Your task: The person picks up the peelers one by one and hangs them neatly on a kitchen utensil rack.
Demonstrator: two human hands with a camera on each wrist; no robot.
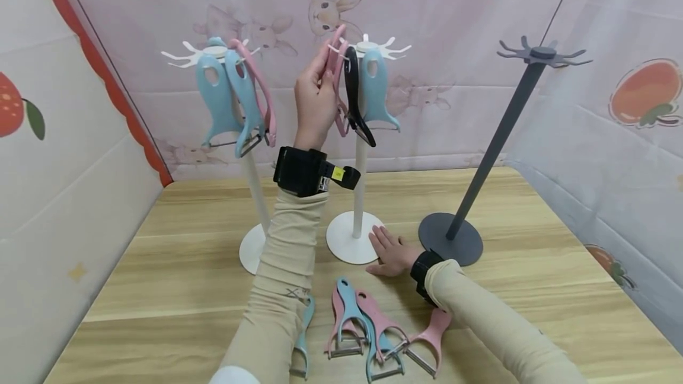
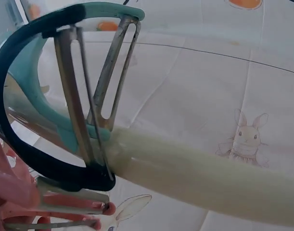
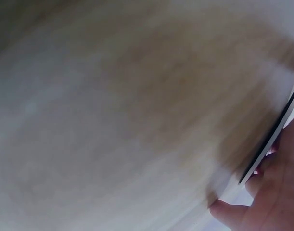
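My left hand [image 1: 317, 99] is raised at the top of the middle white stand [image 1: 360, 176], thumb and fingers pinching a pink peeler [image 1: 335, 43] beside its hooks. Another pink peeler hangs close against it. A black peeler [image 1: 352, 88] and a blue peeler [image 1: 376, 85] also hang there; in the left wrist view the black peeler [image 2: 2, 91] shows its blade up close. My right hand [image 1: 393, 252] lies with straight fingers on the stand's round base [image 1: 341, 242]. The right wrist view catches its fingers [image 3: 276, 183] at the base's edge.
Left, a second white stand [image 1: 252, 188] carries blue peelers [image 1: 213, 93] and a pink one [image 1: 261, 88]. A dark grey stand [image 1: 493, 141] with bare hooks leans on the right. Several pink and blue peelers [image 1: 349, 307] lie on the wooden table [image 1: 176, 289] near the front.
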